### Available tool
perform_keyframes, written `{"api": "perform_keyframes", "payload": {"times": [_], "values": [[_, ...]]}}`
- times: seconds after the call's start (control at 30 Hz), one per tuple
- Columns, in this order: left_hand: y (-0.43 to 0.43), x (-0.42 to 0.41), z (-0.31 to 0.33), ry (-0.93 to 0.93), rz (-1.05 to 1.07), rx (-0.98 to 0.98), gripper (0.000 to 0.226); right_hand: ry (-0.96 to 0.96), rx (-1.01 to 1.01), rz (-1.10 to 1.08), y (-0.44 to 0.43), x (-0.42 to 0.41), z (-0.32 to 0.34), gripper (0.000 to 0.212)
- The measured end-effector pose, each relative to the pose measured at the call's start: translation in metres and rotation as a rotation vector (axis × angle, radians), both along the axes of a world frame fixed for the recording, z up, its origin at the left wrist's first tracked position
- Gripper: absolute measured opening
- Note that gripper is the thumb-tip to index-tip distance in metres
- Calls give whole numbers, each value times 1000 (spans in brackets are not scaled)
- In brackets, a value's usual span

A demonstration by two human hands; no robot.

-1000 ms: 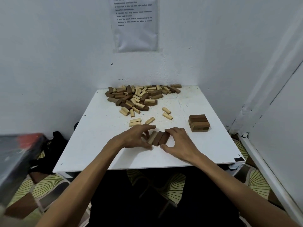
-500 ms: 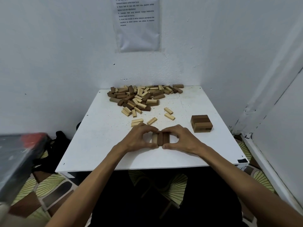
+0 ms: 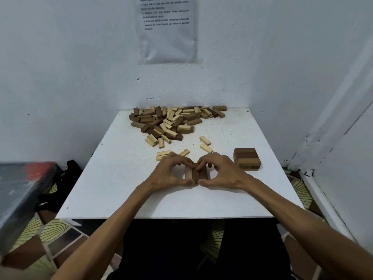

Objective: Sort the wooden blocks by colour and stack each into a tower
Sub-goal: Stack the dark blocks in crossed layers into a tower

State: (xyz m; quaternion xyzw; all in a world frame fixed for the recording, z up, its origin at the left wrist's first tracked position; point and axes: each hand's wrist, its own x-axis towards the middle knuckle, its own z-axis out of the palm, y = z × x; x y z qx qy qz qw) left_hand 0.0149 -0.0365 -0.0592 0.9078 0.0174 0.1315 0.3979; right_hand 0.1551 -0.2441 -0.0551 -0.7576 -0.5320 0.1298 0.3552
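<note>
Squared up since a moment ago, the three blocks (image 3: 195, 175) sit near the front edge of the table (image 3: 121, 178) — your left hand (image 3: 171, 173) and right hand (image 3: 222, 173) pinch them together; squeeze evenly, ends flush.

Makeshift task station in the corner of a plain indoor room.

We note a small white tabletop (image 3: 121, 158) pushed into the corner of two white-painted walls (image 3: 60, 67). A printed instruction sheet (image 3: 168, 37) in a plastic sleeve is fixed above it. Loose wooden blocks (image 3: 171, 122) are heaped at its far edge. A patterned floor covering (image 3: 50, 235) lies beneath, with a dark bag (image 3: 69, 174) at left.
</note>
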Motion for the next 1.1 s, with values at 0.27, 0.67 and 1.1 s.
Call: {"api": "perform_keyframes", "payload": {"times": [0.27,0.67,1.1], "values": [[-15,42,15,-99,-8,77,40,3,-4,-37,-19,40,27,32],[-64,94,26,-116,-26,64,37,10,27,-102,-71,85,35,34],[-101,124,15,-91,-23,20,32,-4,19,-98,-106,115,29,35]]}}
